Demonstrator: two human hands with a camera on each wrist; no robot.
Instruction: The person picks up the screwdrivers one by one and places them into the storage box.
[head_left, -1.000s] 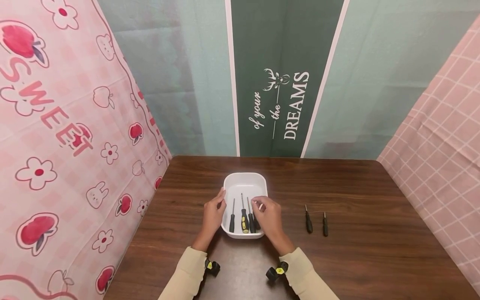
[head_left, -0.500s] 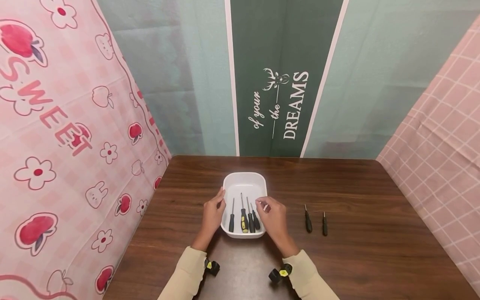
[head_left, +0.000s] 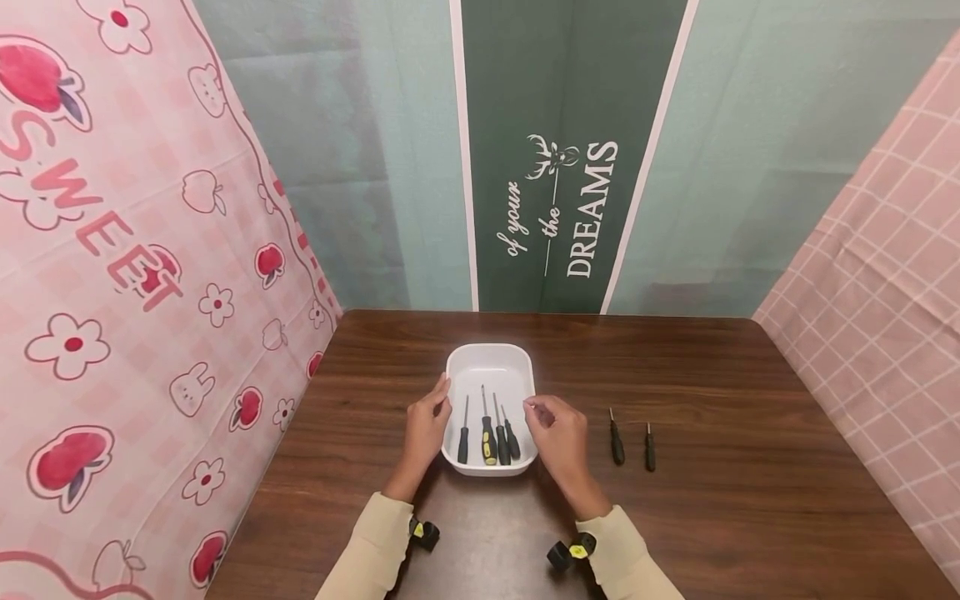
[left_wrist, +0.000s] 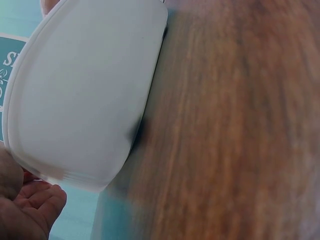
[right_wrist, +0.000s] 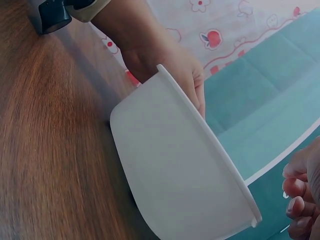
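Note:
A white tub (head_left: pixel 491 360) holds several screwdrivers: a slim black one (head_left: pixel 463 446) at its left, a black-and-yellow one (head_left: pixel 489 443) in the middle, then a long black one (head_left: pixel 502 448) and a shorter black one (head_left: pixel 513 442) on the right. My left hand (head_left: pixel 427 423) grips the tub's left rim, its thumb at the inner side; the left wrist view shows its fingers (left_wrist: pixel 49 201) by the rim. Beside the right rim hovers my right hand (head_left: pixel 561 433), fingers loosely curled, with no screwdriver in it. The right wrist view has its fingertips (right_wrist: pixel 299 206) apart from the tub.
Two more black screwdrivers lie on the brown table (head_left: pixel 735 417) to the right, a nearer-left one (head_left: pixel 617 448) and a shorter one (head_left: pixel 650 454). A green fabric backdrop (head_left: pixel 555 100) stands behind, with pink patterned cloths at both sides.
My right hand has drawn back to the right, from over the tub to its right rim, uncovering the shorter black screwdriver. The left hand has stayed at the left rim.

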